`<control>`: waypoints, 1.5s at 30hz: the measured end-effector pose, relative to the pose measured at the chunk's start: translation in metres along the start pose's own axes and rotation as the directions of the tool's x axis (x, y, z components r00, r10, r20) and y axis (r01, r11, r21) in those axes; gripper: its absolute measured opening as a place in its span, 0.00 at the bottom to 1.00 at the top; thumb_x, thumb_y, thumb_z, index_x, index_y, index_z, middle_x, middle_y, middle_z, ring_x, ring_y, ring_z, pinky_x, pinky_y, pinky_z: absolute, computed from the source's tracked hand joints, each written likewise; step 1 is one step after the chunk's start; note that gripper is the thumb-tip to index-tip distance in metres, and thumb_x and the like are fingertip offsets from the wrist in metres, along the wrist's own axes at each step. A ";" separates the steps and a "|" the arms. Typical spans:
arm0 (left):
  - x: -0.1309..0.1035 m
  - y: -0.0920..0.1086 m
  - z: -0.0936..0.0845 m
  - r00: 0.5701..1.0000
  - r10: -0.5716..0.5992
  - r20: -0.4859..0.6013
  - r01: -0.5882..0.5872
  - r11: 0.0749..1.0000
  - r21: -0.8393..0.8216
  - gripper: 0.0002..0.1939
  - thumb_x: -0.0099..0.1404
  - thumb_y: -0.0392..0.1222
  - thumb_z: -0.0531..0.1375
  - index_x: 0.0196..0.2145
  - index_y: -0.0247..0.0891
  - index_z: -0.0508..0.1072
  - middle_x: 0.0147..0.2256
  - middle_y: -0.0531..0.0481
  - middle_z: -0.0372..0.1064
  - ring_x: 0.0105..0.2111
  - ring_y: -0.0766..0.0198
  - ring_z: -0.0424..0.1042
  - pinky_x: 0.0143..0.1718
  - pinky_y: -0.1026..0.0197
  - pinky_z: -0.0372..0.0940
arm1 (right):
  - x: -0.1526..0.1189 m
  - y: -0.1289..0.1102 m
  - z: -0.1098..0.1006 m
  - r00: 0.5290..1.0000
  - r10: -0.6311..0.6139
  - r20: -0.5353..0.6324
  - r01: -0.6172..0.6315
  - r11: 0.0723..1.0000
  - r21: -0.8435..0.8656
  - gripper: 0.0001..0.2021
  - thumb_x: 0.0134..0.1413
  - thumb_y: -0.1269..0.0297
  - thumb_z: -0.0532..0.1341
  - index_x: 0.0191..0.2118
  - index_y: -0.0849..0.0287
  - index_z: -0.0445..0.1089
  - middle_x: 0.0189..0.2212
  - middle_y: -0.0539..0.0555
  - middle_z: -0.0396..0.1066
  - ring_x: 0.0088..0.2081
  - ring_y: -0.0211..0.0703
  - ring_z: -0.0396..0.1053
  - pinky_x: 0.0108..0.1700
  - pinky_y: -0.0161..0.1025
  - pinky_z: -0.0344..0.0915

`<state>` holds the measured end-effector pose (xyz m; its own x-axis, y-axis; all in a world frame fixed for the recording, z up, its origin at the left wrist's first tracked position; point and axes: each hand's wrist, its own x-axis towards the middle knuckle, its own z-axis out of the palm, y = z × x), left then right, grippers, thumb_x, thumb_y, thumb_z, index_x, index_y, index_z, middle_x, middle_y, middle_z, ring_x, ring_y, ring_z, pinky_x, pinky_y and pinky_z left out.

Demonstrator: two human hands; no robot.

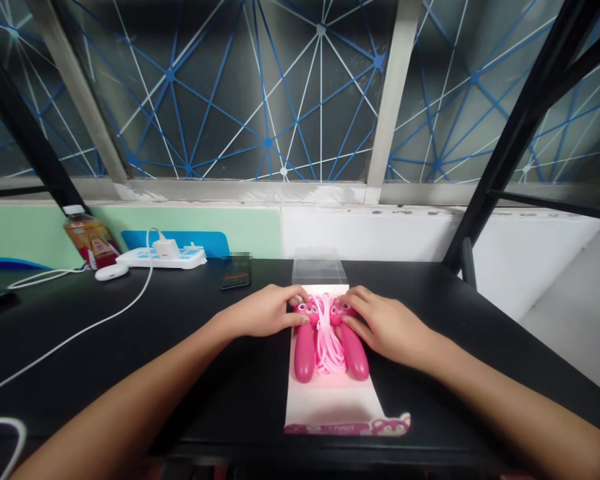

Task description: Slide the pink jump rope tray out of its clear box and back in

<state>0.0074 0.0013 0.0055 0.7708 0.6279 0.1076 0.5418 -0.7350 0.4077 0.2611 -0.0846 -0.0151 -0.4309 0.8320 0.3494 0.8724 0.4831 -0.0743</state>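
A pink jump rope (329, 343) lies on a pale pink cardboard insert (330, 400), its cord coiled between two darker pink handles with bear faces at their tops. My left hand (267, 310) is closed round the top of the left handle (305, 353), thumb below and fingers above the bear face. With its thumb and fingers, my right hand (380, 320) grips the top of the right handle (355, 353) in the same way. A clear plastic box (320, 267) sits just behind the insert. The insert's near edge carries a printed strip with a bear's head.
On the black table (220, 400), a dark phone (237, 272) lies behind my left hand. Farther left stand a white power strip (185, 258) with a charger and cable, and a drink bottle (91, 237). Black frame posts (510, 147) rise at both sides before the window.
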 end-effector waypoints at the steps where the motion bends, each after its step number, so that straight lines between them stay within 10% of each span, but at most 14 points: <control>1: 0.000 0.000 0.002 1.000 0.011 -0.013 -0.011 1.000 0.025 0.18 0.65 0.54 0.60 0.47 0.42 0.71 0.36 0.49 0.75 0.32 0.60 0.73 0.32 0.63 0.60 | 0.000 -0.004 -0.001 1.000 -0.008 -0.018 0.006 0.996 -0.088 0.16 0.66 0.58 0.52 0.53 0.60 0.66 0.48 0.61 0.69 0.40 0.50 0.73 0.35 0.45 0.71; 9: -0.002 0.007 0.005 0.986 0.119 -0.117 -0.094 0.974 0.205 0.18 0.68 0.56 0.56 0.50 0.47 0.73 0.45 0.48 0.73 0.43 0.56 0.73 0.42 0.58 0.65 | -0.011 -0.043 -0.008 0.924 -0.370 0.094 0.381 0.906 -0.183 0.20 0.66 0.55 0.51 0.60 0.54 0.62 0.48 0.62 0.70 0.44 0.54 0.71 0.36 0.46 0.71; 19: 0.029 -0.022 0.011 0.957 0.017 -0.291 0.049 0.975 0.218 0.22 0.70 0.48 0.52 0.60 0.45 0.64 0.66 0.44 0.48 0.65 0.50 0.50 0.62 0.45 0.52 | -0.013 -0.027 -0.005 0.922 -0.372 0.107 0.384 0.914 -0.135 0.19 0.68 0.59 0.49 0.61 0.49 0.60 0.53 0.61 0.68 0.46 0.53 0.71 0.39 0.45 0.70; 28: 0.030 -0.032 0.006 0.955 0.016 -0.295 0.004 0.998 0.066 0.10 0.63 0.40 0.57 0.43 0.41 0.70 0.53 0.45 0.68 0.48 0.55 0.71 0.51 0.53 0.63 | -0.008 -0.025 -0.006 0.903 -0.405 0.140 0.420 0.903 -0.097 0.20 0.68 0.58 0.49 0.61 0.51 0.61 0.54 0.63 0.67 0.49 0.55 0.70 0.41 0.48 0.70; 45: 0.011 0.016 0.014 0.973 0.120 -0.195 -0.118 0.993 0.020 0.16 0.63 0.33 0.52 0.48 0.41 0.69 0.49 0.46 0.70 0.49 0.57 0.69 0.50 0.55 0.64 | -0.004 -0.020 0.004 0.950 -0.311 -0.011 0.294 0.907 -0.302 0.16 0.65 0.66 0.54 0.56 0.60 0.67 0.42 0.62 0.72 0.43 0.52 0.69 0.43 0.48 0.67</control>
<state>0.0293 -0.0075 0.0009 0.7500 0.5730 0.3305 0.4533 -0.8091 0.3741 0.2446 -0.0962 -0.0190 -0.6785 0.6371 0.3657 0.7344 0.6000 0.3173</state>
